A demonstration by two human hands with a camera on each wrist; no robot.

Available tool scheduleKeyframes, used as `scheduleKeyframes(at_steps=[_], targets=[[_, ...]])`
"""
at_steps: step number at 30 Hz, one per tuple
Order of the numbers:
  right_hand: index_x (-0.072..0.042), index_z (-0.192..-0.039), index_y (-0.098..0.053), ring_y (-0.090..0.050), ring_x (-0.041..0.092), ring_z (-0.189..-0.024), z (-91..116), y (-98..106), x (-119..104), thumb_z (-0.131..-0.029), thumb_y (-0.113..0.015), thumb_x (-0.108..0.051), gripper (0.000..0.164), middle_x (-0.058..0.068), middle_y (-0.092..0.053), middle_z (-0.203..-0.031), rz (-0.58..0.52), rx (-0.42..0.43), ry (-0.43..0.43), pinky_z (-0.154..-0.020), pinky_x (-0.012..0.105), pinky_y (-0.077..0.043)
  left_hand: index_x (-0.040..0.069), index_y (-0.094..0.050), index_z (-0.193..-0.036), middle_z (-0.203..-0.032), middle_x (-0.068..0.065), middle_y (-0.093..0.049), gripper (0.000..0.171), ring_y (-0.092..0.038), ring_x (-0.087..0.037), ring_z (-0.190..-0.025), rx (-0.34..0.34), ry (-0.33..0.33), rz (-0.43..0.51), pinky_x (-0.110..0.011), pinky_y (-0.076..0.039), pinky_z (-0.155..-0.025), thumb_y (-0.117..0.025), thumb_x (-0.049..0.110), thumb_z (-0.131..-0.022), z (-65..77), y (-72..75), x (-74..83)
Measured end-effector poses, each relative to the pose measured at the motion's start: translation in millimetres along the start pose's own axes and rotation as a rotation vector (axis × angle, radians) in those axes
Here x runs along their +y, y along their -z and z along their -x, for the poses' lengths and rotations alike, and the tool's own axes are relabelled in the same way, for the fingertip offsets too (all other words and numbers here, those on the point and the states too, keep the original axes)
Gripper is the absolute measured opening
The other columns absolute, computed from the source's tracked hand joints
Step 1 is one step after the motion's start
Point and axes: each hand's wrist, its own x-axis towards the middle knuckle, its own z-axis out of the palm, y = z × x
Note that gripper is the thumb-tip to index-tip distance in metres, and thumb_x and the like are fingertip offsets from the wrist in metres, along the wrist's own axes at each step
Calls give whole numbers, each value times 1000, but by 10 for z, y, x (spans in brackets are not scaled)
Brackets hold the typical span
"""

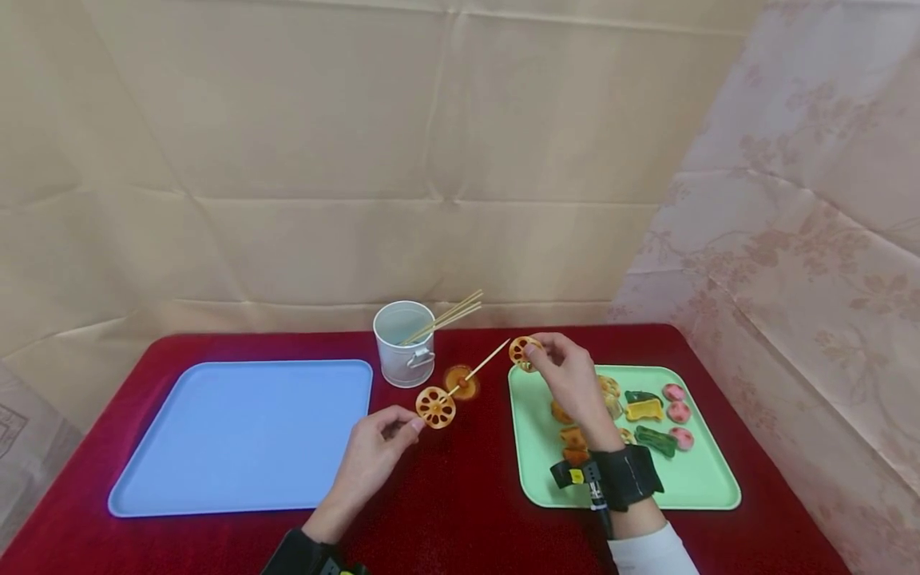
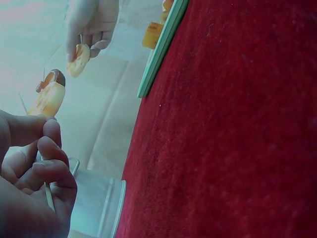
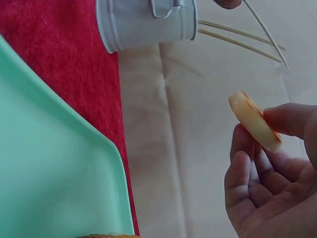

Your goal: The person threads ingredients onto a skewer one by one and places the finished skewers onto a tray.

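My left hand (image 1: 368,457) grips a thin bamboo skewer (image 1: 490,358) near its lower end, the tip pointing up and right. A lotus root slice (image 1: 435,408) is threaded on it just beyond my fingertips, followed by a round brown mushroom-like piece (image 1: 469,390). The skewer's tail (image 2: 50,197) shows below my curled fingers in the left wrist view. Near the skewer's tip, my right hand (image 1: 573,382) pinches a second lotus root slice (image 3: 253,121) between thumb and fingers. In the right wrist view that slice is seen edge-on, apart from the pointed tip.
A white metal bucket (image 1: 404,363) holding several skewers (image 1: 454,314) stands at the back. To the left lies a blue tray (image 1: 244,439). On the right, a green tray (image 1: 707,479) carries assorted food pieces, including pink balls (image 1: 679,411). Red cloth (image 1: 460,511) covers the table.
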Motion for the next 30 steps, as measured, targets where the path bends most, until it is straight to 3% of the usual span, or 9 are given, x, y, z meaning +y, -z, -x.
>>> scheduleKeyframes(at_steps=[9,17,30], targets=[[-3,-122,-70,-64,18,-87,3,-5,-5,-101,-68,-29,32,9,-71,-99,-195,2,-90,-76,30,-52,2,-75,-93,-75,1,-67,9,-62,-15,-71,-23,32,-1,-26,-47,-64,-71,9,-97,-7,16,-12],[4,-125,-65,-64,14,-92,21,-4,-19,-102,-68,-30,41,3,-69,-105,-454,30,-136,-85,26,-55,4,-75,-92,-74,1,-67,9,-61,-12,-69,-30,34,-12,-26,-46,-63,-72,11,-96,0,3,-14],[3,-127,-62,-66,14,-96,40,-17,-65,-101,-69,-30,43,5,-68,-108,-547,18,-166,-88,27,-55,6,-76,-92,-75,2,-68,9,-60,-12,-68,-61,15,-36,-26,-45,-61,-72,12,-97,-9,4,-20]])
